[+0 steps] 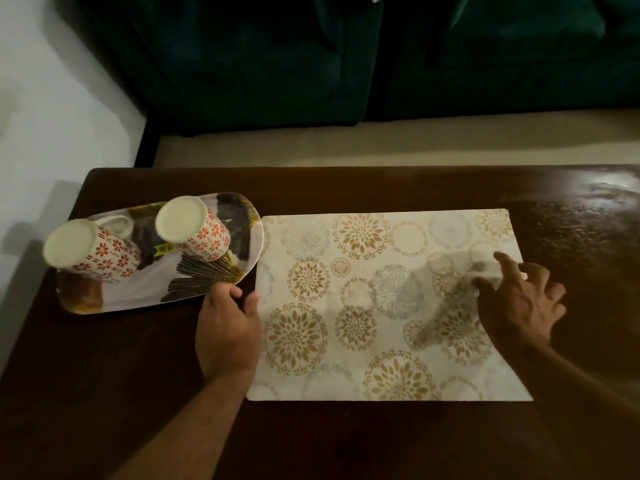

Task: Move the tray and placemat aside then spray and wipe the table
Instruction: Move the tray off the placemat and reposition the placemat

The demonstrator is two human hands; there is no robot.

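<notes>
A cream placemat [381, 299] with gold and grey flower circles lies flat on the dark wooden table [346, 188]. Left of it sits an oval patterned tray [145, 289] carrying two upside-down mugs [194, 233] with red flower print. My left hand [227, 327] is at the gap between tray and placemat, its fingers curled at the tray's near right rim and its thumb at the placemat's left edge. My right hand [516, 303] hovers with spread fingers over the placemat's right edge; it is motion-blurred, and whether it touches the mat is unclear.
A dark green sofa [346, 57] stands beyond the table across a strip of pale floor [381, 143]. A white wall [41, 116] is at the left. The table's right end [588, 209] shines with a glossy patch.
</notes>
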